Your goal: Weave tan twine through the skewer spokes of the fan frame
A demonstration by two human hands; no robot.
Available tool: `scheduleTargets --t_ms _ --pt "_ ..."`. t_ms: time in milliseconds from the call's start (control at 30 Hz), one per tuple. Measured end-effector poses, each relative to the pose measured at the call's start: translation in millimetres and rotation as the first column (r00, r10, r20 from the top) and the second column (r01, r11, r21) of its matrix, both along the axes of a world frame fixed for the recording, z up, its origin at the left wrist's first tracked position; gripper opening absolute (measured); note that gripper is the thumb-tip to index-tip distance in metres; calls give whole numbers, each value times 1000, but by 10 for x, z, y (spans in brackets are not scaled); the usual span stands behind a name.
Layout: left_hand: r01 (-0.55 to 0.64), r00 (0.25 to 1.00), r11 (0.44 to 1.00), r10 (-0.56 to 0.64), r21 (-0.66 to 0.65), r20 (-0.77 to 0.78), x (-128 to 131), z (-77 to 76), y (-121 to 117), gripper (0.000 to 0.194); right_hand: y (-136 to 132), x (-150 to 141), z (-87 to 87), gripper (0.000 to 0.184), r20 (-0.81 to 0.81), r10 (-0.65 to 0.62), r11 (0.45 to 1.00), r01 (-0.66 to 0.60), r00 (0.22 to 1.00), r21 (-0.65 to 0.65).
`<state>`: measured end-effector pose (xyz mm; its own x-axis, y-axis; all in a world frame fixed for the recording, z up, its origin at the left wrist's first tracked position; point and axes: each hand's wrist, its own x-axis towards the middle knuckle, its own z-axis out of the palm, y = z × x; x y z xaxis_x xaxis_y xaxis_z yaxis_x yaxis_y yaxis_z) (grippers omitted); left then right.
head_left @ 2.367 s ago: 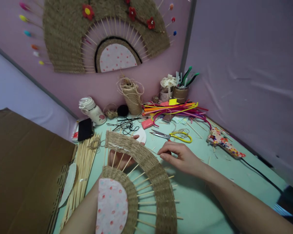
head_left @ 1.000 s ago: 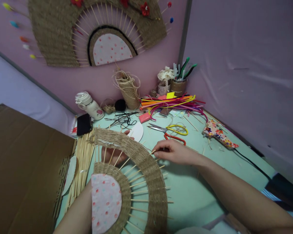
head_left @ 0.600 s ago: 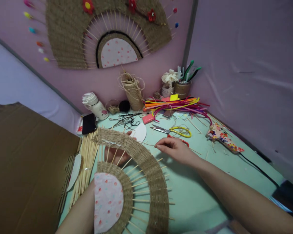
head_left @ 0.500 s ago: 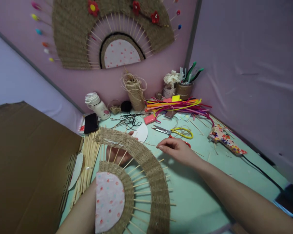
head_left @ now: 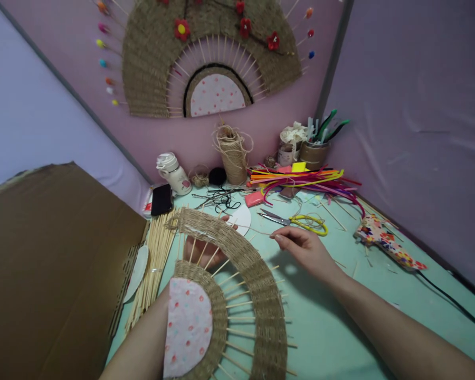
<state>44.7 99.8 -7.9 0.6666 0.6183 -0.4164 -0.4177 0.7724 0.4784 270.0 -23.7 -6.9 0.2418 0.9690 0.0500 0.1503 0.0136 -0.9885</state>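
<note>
A half-round fan of woven twine on thin wooden sticks [head_left: 267,287] stands on its side, its inner half circle covered with a white cloth with red dots [head_left: 190,322]. My left hand [head_left: 203,250] is behind the fan's upper part, fingers curled round its woven band; the sticks partly hide it. My right hand [head_left: 309,256], to the right of the fan, pinches the end of a strand of twine [head_left: 257,230]. This strand runs taut from the fan's upper band to my fingertips. Behind the strand lies a white paper disc [head_left: 243,219].
Scissors with yellow handles [head_left: 309,222] lie beyond my right hand. A flower-patterned glue gun [head_left: 391,245] rests at the right, cord trailing. Bundled sticks [head_left: 154,258] and a cardboard sheet [head_left: 55,269] are at the left. A twine spool [head_left: 233,158] and colourful pipe cleaners [head_left: 301,180] stand behind.
The camera view has shifted, so everything appears further right. My right hand still pinches the strand and my left hand stays behind the fan.
</note>
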Motion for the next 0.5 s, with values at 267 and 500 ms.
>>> scheduleTargets --t_ms 267,500 --pt "61 997 998 -62 36 36 39 69 -28 52 134 23 -14 30 36 -74 992 77 997 -96" --pt "127 991 984 -132 127 28 37 47 1 51 411 -10 288 33 251 112 994 -107 961 -34"
